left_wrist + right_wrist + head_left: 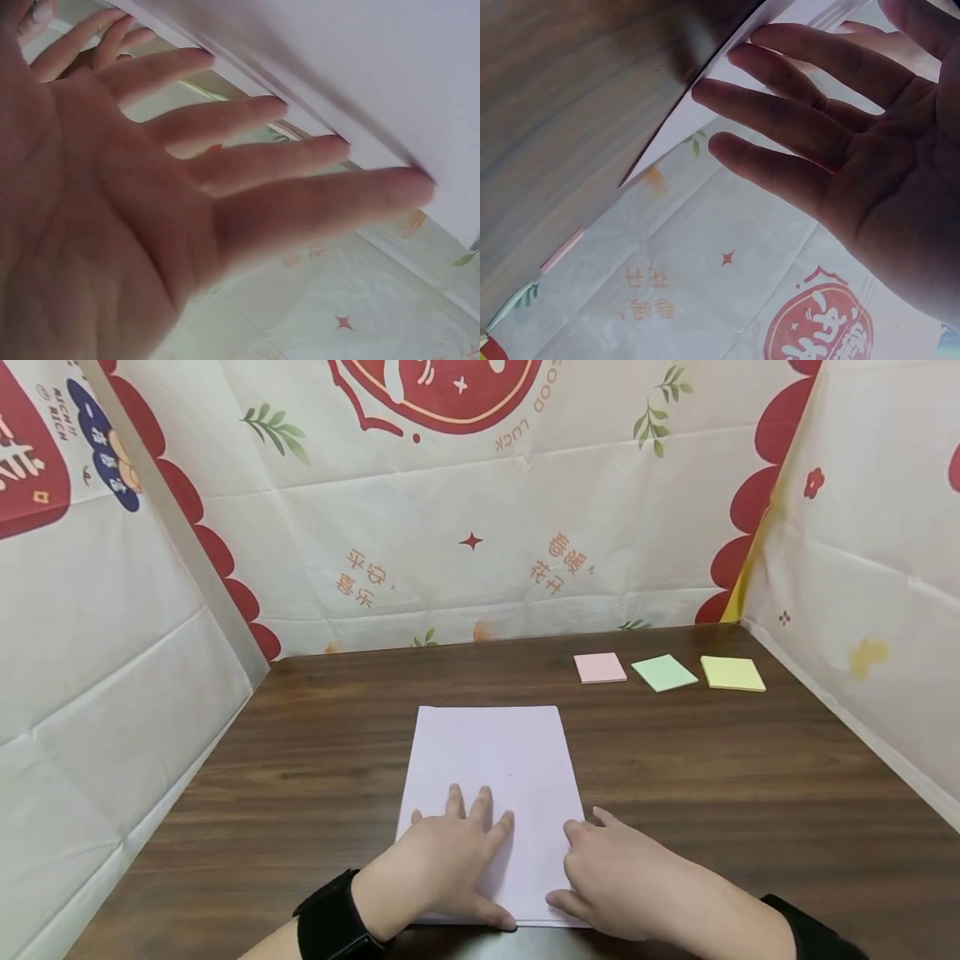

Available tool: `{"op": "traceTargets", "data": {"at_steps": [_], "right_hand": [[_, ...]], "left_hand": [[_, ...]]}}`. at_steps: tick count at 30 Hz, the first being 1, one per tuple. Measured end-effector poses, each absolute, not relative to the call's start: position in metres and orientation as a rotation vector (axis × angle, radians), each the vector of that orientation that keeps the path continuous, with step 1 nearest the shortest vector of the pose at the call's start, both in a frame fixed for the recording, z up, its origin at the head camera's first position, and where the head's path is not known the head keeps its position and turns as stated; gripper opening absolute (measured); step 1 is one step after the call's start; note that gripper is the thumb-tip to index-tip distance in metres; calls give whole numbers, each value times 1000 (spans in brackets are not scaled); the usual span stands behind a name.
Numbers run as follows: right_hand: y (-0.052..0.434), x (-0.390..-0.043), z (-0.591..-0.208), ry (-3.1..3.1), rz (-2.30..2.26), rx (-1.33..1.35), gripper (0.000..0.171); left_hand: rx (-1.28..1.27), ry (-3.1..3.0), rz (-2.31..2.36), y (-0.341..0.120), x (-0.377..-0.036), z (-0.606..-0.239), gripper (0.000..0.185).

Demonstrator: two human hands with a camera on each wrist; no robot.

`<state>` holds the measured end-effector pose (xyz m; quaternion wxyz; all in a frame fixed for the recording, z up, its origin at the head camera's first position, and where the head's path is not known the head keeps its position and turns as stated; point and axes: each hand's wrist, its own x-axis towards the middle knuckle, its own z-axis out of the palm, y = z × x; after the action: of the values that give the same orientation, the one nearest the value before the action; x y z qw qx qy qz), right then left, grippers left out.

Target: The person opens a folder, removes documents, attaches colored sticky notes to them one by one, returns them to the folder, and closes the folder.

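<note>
A stack of white paper lies upright-wise on the brown table, its near edge close to the person. On its lower left part rests my left hand, fingers spread and fingertips touching the top sheet; the thumb reaches the near edge. In the left wrist view the fingers are straight against the white surface. At the paper's lower right edge sits my right hand, fingertips touching along that side. The right wrist view shows its fingers extended and loosely apart, nothing gripped between them.
Pink, green and yellow sticky note pads lie in a row at the back right of the wooden table. Printed white cloth hangs behind, with more cloth walls on both sides.
</note>
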<state>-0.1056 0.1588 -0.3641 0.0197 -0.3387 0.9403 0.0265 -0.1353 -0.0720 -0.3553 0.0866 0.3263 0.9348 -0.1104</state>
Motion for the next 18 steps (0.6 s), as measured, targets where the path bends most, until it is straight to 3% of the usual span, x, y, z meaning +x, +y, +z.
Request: {"op": "traceTargets", "data": {"at_steps": [8,18], "right_hand": [[175,-101,-375,3037,92,-1070,49],[185,-103,-377,3060,93,-1067,50]], "left_hand": [[1403,2792,-638,-59,-126,-366,77],[1578,2759,-827,-52,-127,-373,71]]}}
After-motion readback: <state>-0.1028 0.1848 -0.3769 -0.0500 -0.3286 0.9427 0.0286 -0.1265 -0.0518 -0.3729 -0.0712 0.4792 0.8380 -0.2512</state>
